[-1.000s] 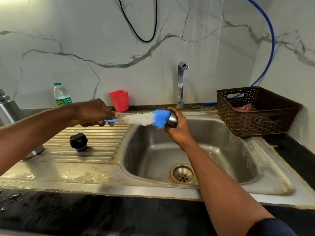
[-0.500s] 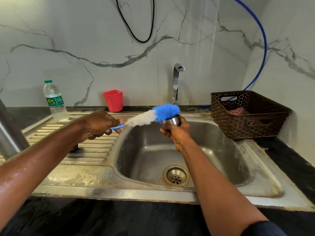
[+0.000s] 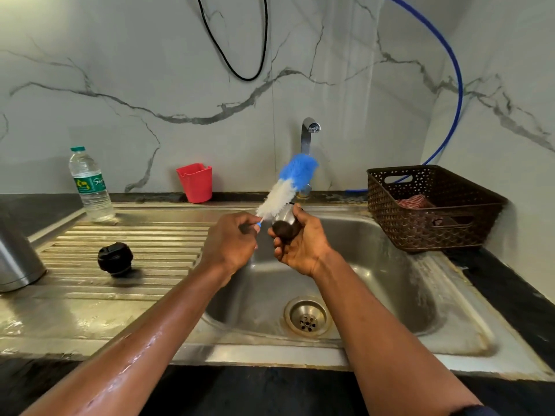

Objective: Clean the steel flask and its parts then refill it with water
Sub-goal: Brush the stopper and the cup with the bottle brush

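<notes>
The left hand (image 3: 231,244) pinches the blue handle of the brush (image 3: 285,187), fingers curled round it; the brush tilts up and to the right, white bristles low, blue bristles at the tip, which shows in front of the tap (image 3: 307,136). The right hand (image 3: 303,247) grips the steel cap (image 3: 283,217), fingers and thumb curled round its lower part; the cap is held above the back of the sink (image 3: 390,295), just right of the left hand; the white bristles lie against its upper left side; whether they reach inside cannot be told. Both hands are close together over the basin; the left forearm is wet.

The flask (image 3: 15,259) stands at the left edge of the view, on the near end of the drainboard (image 3: 120,229), only partly in view; the black stopper (image 3: 115,259) sits on the drainboard ribs, to the right of the flask and well apart from the hands. A water bottle (image 3: 90,184) stands upright at the back of the drainboard; a red cup (image 3: 195,182) stands against the wall between the bottle and the tap. The drain (image 3: 306,316) lies in the basin floor below the right forearm. A brown basket (image 3: 435,211) sits on the right rim of the sink, with a striped cloth (image 3: 413,202) inside; a blue hose (image 3: 456,85) curves down the wall behind it; a black cable (image 3: 240,55) hangs in a loop on the marble wall above.
</notes>
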